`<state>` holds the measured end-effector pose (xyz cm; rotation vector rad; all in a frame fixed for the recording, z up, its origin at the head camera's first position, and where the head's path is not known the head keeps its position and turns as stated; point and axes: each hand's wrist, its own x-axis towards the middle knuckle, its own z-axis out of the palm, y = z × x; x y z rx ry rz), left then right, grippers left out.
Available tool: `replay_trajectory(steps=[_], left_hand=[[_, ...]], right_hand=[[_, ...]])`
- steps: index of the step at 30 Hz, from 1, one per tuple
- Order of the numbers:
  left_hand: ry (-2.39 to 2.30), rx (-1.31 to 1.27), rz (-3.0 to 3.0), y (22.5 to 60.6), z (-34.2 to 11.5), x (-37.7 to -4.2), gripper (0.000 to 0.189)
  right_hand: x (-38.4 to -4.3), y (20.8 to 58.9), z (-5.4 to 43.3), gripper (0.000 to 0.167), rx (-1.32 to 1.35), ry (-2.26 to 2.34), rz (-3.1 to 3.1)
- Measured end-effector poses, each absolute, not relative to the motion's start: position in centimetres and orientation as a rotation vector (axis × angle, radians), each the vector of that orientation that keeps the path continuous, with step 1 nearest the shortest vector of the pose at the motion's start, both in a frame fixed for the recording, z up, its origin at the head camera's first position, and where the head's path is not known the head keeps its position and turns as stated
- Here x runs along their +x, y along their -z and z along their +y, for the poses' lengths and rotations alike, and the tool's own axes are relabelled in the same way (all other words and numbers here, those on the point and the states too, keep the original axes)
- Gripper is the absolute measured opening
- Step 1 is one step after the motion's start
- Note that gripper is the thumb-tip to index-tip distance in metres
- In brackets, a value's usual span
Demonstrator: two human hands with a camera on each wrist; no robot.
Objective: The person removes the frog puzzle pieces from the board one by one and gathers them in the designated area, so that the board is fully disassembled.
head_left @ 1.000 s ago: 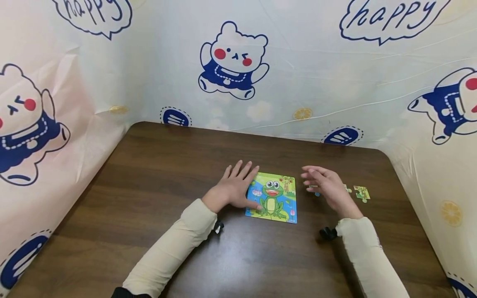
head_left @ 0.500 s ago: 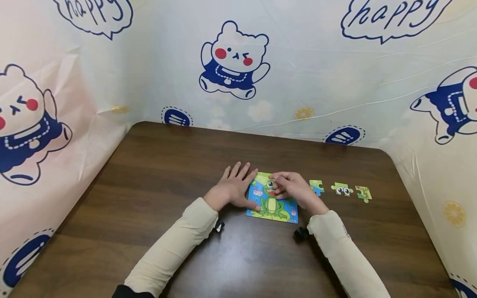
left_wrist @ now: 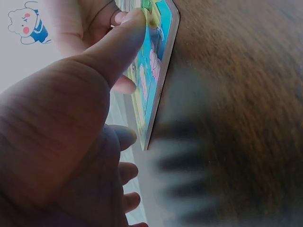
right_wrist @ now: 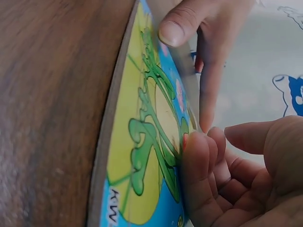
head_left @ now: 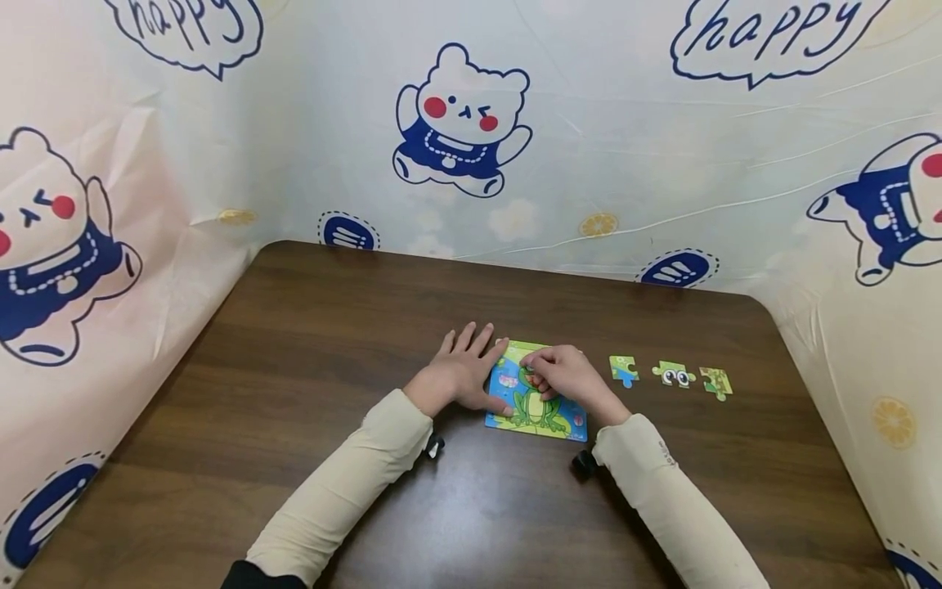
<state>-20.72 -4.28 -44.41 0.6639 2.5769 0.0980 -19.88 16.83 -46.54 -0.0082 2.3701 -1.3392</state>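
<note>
A square frog puzzle (head_left: 567,424) lies on the table in front of me. My left hand (head_left: 462,376) is spread flat along its left side. In the left wrist view the thumb (left_wrist: 128,35) reaches onto the picture. Over the frog's face bends my right hand (head_left: 570,376), with its curled fingertips right at the surface and hiding the eyes. The right wrist view has these fingers (right_wrist: 196,156) against the picture beside the red mouth; I cannot tell if they pinch a piece. Right of the puzzle lie a green-blue piece (head_left: 624,370), an eyes piece (head_left: 675,375) and a tree piece (head_left: 715,382).
The dark wooden table (head_left: 294,368) has a far edge against a pale printed cloth (head_left: 574,147) with bear drawings. The cloth rises on the left and right sides too. Small black devices sit at both sleeve cuffs.
My right hand has moved left from above the loose pieces to the frog's face, uncovering those pieces. Over the last half second it has shifted slightly further left. The left hand stays in place.
</note>
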Motion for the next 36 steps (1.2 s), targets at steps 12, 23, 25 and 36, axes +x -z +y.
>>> replay_trajectory(steps=[12, 23, 25, 36], left_hand=[[-0.082, 0.631, 2.594, 44.2, -4.3, -20.4, 0.106], [-0.078, 0.610, 2.590, 44.2, -4.0, -20.4, 0.107], [-0.075, 0.609, 2.589, 44.2, -4.0, -20.4, 0.107], [-0.079, 0.606, 2.587, 44.2, -3.8, -20.4, 0.107]], right_hand=[[-19.5, 46.2, 16.3, 0.029, -0.112, 1.244, 2.462], [-19.4, 45.7, 16.2, 0.025, -0.067, 1.251, 2.451], [-19.4, 45.7, 16.2, 0.023, -0.069, 1.266, 2.447], [-19.2, 45.9, 16.0, 0.018, -0.097, 1.299, 2.444]])
